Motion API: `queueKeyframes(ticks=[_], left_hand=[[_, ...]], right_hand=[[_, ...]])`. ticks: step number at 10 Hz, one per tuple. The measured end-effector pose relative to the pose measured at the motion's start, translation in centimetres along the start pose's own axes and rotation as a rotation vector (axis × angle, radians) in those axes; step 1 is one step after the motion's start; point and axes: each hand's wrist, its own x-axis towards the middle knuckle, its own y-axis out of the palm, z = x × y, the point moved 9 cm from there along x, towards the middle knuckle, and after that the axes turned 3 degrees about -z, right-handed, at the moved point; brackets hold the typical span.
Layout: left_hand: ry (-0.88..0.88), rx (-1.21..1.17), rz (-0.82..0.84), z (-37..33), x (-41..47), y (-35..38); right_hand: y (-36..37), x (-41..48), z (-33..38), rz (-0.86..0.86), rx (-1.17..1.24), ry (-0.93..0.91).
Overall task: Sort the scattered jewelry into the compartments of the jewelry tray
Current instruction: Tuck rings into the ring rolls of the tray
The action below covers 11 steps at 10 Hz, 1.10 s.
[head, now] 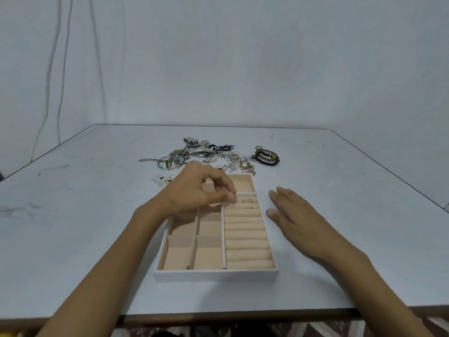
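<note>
Evidently the piece being sorted is a ring (231, 205), thin and pale, pinched between the thumb and curled fingertips of the left hand (199, 190) at the far end of the tray (216, 274), over the left end of the padded rolls (246, 239) that fill its right-hand column. It looks very light, hard and smooth, so it should slip easily. A pinch on its upper arc seems best, leaving the lower arc free to be pressed down into a slot between two rolls. The rolls look soft and should grip it once it is seated. A gold ring (248, 201) already stands in a slot just to the right.

The tray's other compartments, on the left and at the far end, look empty as far as the hand lets them show. Beyond its far edge lies the jewelry pile (213, 154), a tangle of chains, hoops and metal links that would likely snag if pulled, with dark bead bracelets (266, 158) at its right end.

The right hand (296, 220) lies open, fingers straight, on the tabletop (97, 215) just right of the tray, holding nothing.
</note>
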Motion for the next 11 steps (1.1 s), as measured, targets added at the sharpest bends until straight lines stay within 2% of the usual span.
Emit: queueKeyframes(ticks=[1,3,5,11], left_hand=[[0.032,0.071,0.028,0.0,-0.1,0.4],[0.052,0.163,0.069,0.2,-0.1,1.2],[0.078,0.169,0.106,0.0,-0.1,1.4],[-0.004,0.092,0.116,0.7,-0.1,1.6]], right_hand=[[1.1,-0.1,-0.1,0.084,-0.104,0.003],[1.1,-0.1,0.0,0.078,-0.135,0.007],[0.9,-0.1,0.2,0.059,-0.142,0.003],[1.0,-0.2,0.2,0.062,-0.151,0.008]])
